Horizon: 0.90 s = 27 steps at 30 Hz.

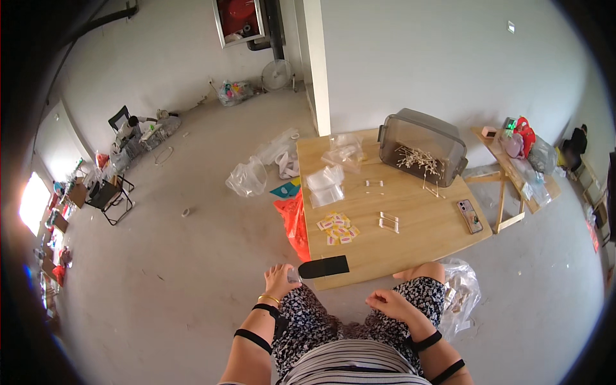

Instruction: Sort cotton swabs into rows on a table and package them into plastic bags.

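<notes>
My left hand (278, 283) is closed around a small clear plastic piece (294, 275), beside the near left corner of the wooden table (359, 263). Over my lap, my right hand (390, 304) is curled with its fingertips together; anything inside is hidden. A flat black strip (324, 267) lies on the near table edge, close to my left hand. Beyond it is a pile of small yellow and white labels (338, 228). Small bundles of cotton swabs (389, 222) lie mid-table. More loose swabs (420, 160) fill a grey translucent bin (417, 128) tipped on its side.
Clear plastic bags (326, 186) lie on the table's left side, a phone (470, 216) near its right edge. A red bag (293, 221) hangs by the left edge. A clear bag (461, 295) sits on the floor right of my legs. Another person (131, 128) sits far left.
</notes>
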Motion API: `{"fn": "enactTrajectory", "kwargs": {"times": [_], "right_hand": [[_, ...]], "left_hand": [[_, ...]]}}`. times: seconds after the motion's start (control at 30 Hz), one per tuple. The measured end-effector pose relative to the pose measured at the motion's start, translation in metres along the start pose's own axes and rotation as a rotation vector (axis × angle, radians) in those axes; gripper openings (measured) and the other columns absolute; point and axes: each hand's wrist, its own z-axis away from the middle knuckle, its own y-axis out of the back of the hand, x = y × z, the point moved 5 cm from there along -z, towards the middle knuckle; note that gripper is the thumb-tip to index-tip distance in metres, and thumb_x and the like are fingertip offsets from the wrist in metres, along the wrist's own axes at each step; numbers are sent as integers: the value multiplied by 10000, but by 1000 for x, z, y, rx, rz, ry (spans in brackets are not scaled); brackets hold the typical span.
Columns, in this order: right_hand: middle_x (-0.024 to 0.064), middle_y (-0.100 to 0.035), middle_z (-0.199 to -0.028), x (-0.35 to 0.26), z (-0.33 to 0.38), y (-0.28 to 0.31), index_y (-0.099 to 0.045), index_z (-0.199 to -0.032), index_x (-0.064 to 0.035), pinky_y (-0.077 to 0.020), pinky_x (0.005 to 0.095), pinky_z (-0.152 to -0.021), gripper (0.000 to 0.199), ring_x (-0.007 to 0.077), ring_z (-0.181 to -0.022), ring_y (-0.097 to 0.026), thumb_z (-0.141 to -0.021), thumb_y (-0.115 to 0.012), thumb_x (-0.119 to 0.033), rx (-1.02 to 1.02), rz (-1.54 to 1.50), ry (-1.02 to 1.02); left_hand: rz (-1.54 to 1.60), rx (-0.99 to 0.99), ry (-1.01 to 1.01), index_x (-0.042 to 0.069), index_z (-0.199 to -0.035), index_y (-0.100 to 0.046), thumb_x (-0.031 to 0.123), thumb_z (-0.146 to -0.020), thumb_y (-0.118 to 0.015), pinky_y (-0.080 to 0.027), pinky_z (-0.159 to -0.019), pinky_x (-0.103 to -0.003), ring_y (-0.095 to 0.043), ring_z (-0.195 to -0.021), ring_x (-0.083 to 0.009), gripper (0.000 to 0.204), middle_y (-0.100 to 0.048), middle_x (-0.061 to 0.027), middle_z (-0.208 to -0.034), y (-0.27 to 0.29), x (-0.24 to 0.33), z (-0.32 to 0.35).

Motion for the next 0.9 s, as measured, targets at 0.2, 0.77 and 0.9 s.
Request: {"fn": "enactTrajectory", "kwargs": {"times": [0.2, 0.77, 0.9], "right_hand": [[41, -681, -794, 11, -14, -4, -672, -983, 9, -490, 253, -701, 274, 103, -754, -620, -979, -641, -263, -15, -58, -73], [87, -712, -859, 18, -19, -2, -677, -1023, 21, -505, 275, -717, 311, 134, -790, -647, -972, -647, -284, -22, -49, -125], [66, -706, -828, 22, -16, 2, -680, -999, 15, -500, 264, -700, 304, 122, -761, -639, -976, -646, -286, -6, -21, -129]], "left_hand": [[161, -7, -126, 178, -1209, -627, 386, -629, -876, -321, -1067, -471, -443, -1266, -305, 664, -542, -56, -1300, -3, 2, -13], [103, 8, -345, 130, -1162, -641, 371, -613, -879, -317, -1083, -454, -446, -1241, -277, 645, -539, -44, -1227, -2, 78, -34], [104, 14, -311, 133, -1162, -652, 383, -619, -877, -321, -1070, -440, -463, -1215, -269, 638, -547, -33, -1221, 1, 76, -32]]}}
